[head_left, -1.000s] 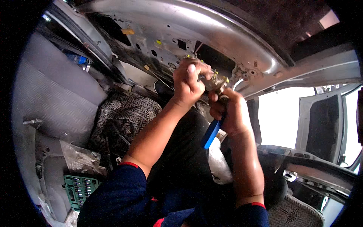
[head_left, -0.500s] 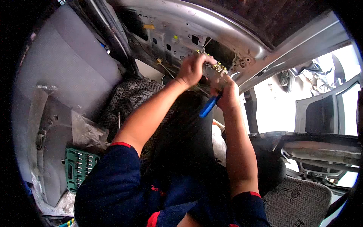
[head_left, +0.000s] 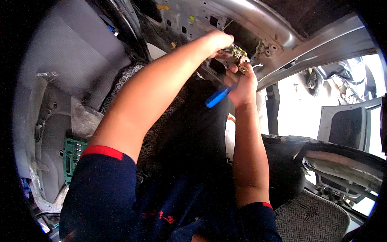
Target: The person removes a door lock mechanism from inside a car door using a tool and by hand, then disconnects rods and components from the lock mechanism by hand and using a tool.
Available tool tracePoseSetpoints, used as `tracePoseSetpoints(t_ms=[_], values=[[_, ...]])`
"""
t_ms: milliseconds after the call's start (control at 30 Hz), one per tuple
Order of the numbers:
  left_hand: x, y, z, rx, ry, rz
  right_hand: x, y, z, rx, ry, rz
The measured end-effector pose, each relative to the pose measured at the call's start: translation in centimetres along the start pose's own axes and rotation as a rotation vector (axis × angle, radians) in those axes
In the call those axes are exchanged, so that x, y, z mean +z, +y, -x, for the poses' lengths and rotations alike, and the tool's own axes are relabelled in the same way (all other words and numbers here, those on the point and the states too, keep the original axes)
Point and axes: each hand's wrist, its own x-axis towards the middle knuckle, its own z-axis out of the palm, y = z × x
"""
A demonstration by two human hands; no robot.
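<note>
Both hands are at a metal door latch (head_left: 240, 52), a mechanism with small yellowish parts, held before an opening in the bare door. My left hand (head_left: 219, 42) is closed around its far left side, with the fingertips partly hidden. My right hand (head_left: 244, 86) grips the near end between thumb and fingers. A blue tool handle (head_left: 217, 97) sticks out of the right palm toward the lower left; its working end is hidden. Beyond the right thumb shows a thin silvery bent piece (head_left: 258, 65), and I cannot tell what it belongs to.
The silver door panel (head_left: 193, 30) with cut-outs spans the top. At left are a grey trim panel (head_left: 76, 48), crumpled clear plastic (head_left: 85, 119) and a green socket case (head_left: 71, 159). A patterned seat (head_left: 314, 220) is lower right; a car door (head_left: 342, 127) stands beyond.
My left forearm has swung up and the left hand has shifted right along the latch. The latch and right hand have moved slightly up and right. The view has shifted a little.
</note>
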Motion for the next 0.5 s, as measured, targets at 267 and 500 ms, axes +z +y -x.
tracePoseSetpoints(t_ms=[267,500], values=[[0.9,-10.3,2.7,0.559,0.25,0.233,-5.0,2.1,2.5,0.031,0.009,0.116],[1.8,-11.3,2.7,0.381,0.494,-0.04,-6.1,-0.3,2.7,0.165,-0.062,0.167]])
